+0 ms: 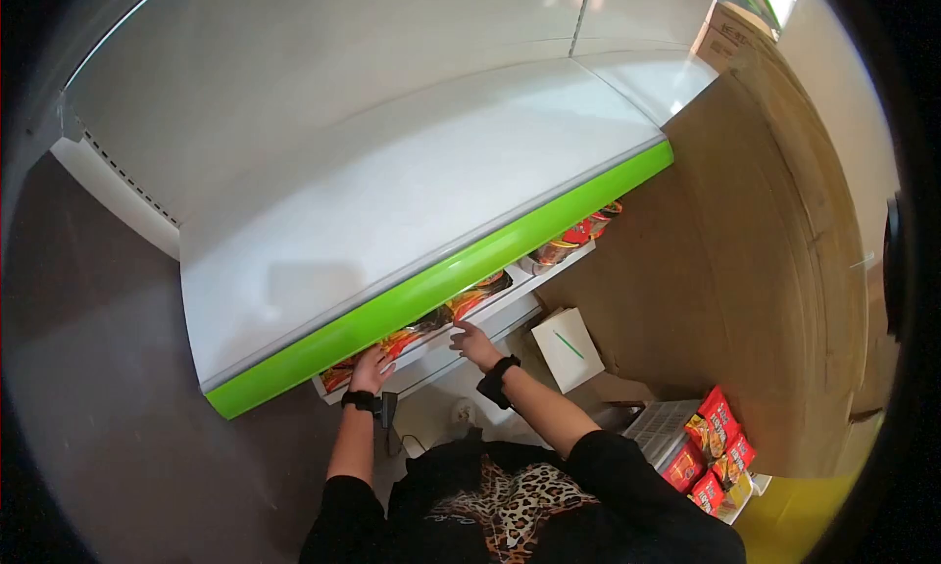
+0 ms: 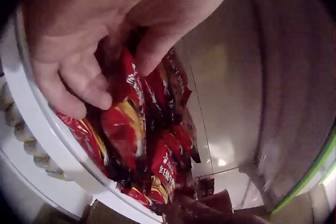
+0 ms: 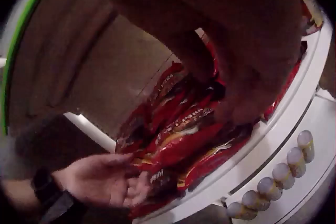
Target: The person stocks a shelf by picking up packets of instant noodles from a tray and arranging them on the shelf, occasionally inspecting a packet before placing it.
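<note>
Red snack packets (image 1: 397,344) stand packed in a row on a white lower shelf (image 2: 50,121), partly hidden under a green-edged upper shelf (image 1: 441,277). At the row's left end is my left hand (image 1: 371,371). The left wrist view has its thumb and fingers on either side of one red snack packet (image 2: 126,124), pinching it near the top. Further right along the shelf front, my right hand (image 1: 475,345) has its index finger extended. In the right wrist view that hand, dark in shadow, reaches down over the packets (image 3: 184,140) with fingers among their tops.
A large cardboard sheet (image 1: 706,270) stands at the right. Below it are a white box (image 1: 567,348) and a grey basket (image 1: 655,425) beside more red packets (image 1: 718,422). Several small rounded containers (image 3: 283,175) line a level under the packets' shelf.
</note>
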`<state>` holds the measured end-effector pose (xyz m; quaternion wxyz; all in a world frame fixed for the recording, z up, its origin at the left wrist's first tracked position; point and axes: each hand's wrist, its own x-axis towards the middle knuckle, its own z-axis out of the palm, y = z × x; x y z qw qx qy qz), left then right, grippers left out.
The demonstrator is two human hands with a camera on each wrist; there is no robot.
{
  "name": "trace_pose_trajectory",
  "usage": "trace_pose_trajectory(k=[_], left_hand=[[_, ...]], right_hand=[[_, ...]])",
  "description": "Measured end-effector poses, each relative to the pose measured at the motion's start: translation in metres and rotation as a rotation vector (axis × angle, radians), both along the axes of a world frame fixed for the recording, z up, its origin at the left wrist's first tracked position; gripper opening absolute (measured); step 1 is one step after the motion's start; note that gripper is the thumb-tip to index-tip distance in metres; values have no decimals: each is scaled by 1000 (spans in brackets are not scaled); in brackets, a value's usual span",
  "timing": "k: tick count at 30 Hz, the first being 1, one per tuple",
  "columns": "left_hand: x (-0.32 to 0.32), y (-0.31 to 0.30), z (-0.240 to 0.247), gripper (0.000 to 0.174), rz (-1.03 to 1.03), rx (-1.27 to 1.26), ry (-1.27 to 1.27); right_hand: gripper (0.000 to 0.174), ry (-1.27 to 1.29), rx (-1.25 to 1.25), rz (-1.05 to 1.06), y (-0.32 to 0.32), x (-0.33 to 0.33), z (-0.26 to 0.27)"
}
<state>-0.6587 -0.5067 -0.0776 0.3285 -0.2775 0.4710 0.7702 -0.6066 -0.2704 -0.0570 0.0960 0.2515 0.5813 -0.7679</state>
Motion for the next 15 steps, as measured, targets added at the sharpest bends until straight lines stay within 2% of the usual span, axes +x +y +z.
trace_pose_trajectory(k=[1, 2, 3, 5, 10, 12, 13, 15], left_hand=[[-6, 5, -6, 39, 75, 22, -17], [-10, 7, -15, 45, 55, 25, 17], [-14, 8, -23, 45, 44, 30, 17], [-17, 12, -32, 41, 70, -34, 21], [-15, 24, -33, 41, 164, -120, 10], [-22, 18, -59, 49, 269, -143, -19], [-23, 10, -85, 49, 251, -145, -17], [-25, -5, -133, 54, 192, -168, 171]], right_hand=[[37, 35, 136, 130, 1, 4, -18], [35, 68, 275, 258, 3, 8, -18], [35, 66, 280, 247, 8, 16, -19], [31, -70, 212, 393, 13, 41, 5], [27, -228, 143, 280, 45, 100, -19], [26, -283, 147, 243, 62, 125, -22], [26, -319, 136, 191, 70, 138, -21], [26, -356, 117, 124, 85, 165, -21]])
